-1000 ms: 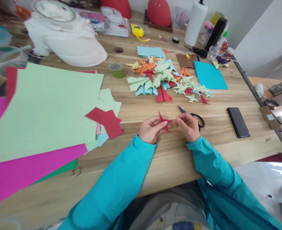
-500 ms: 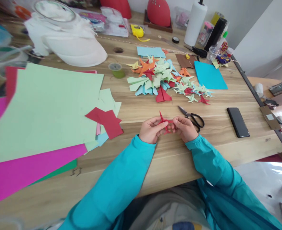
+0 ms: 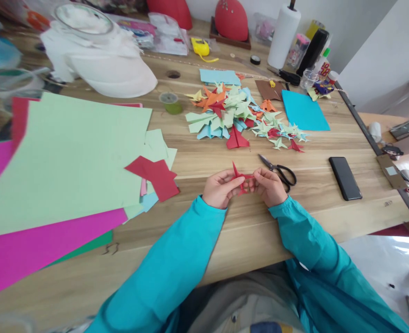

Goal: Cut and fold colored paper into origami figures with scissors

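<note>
A small folded red paper piece (image 3: 236,171) is held between both hands above the wooden table; one thin point of it sticks up and away from me. My left hand (image 3: 221,187) pinches its middle between thumb and fingers. With thumb and forefinger, my right hand (image 3: 269,185) grips the end on the right. Fingers cover much of the fold. Black-handled scissors (image 3: 277,170) lie just beyond my right hand. Farther back is a heap of folded paper shapes (image 3: 239,108) in green, blue, orange and red, with a red paper plane (image 3: 238,138) at its near edge.
Large coloured sheets (image 3: 76,157) cover the left side, with red paper scraps (image 3: 156,175) on their edge. A phone (image 3: 345,178) lies at right. Behind stand a white cap (image 3: 114,69), a green tape roll (image 3: 170,103), a yellow tape measure (image 3: 200,47) and blue paper (image 3: 305,110).
The view has shifted very slightly. Both hands keep their pinch on the red paper, and the right fingers have moved only a little along its end.
</note>
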Motion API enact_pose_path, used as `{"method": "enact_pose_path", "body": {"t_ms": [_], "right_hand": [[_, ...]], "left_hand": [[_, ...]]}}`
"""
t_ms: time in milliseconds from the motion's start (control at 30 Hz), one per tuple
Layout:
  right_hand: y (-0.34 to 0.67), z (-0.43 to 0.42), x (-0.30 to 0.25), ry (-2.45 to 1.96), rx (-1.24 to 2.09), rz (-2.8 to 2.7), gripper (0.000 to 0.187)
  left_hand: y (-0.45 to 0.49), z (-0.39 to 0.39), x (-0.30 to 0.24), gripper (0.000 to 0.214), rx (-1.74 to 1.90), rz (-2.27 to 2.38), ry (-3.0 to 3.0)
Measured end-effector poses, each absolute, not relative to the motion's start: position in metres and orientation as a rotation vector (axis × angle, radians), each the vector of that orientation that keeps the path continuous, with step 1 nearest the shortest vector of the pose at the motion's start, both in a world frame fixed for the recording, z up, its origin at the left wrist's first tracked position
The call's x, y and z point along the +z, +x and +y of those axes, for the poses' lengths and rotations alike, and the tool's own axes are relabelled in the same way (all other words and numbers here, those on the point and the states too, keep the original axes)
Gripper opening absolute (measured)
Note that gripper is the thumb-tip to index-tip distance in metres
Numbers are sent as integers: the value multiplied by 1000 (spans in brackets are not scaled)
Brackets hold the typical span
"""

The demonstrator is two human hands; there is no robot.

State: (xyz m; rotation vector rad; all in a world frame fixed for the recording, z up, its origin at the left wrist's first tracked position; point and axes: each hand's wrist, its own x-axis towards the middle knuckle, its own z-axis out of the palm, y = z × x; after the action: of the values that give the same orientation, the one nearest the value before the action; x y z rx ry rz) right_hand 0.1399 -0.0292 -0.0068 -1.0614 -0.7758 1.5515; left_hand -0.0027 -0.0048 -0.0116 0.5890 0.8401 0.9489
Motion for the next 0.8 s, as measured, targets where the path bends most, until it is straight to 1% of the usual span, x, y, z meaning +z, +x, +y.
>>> {"method": "enact_pose_path", "body": {"t_ms": [167,433,600,800], "right_hand": [[142,-29,-6,-1078,1487,-752,39],[137,-30,-9,-1148,1408,-927,37],[139,-29,-12,-1168,1396,-883,39],[141,-28,-11,-1174,1355,-873,37]], "left_hand": [[-4,-5,-7,36,978,849,588],[-1,-4,-10,37,981,923,584],[-2,-4,-8,40,957,888,568],[-5,-4,-6,33,870,808,597]]}}
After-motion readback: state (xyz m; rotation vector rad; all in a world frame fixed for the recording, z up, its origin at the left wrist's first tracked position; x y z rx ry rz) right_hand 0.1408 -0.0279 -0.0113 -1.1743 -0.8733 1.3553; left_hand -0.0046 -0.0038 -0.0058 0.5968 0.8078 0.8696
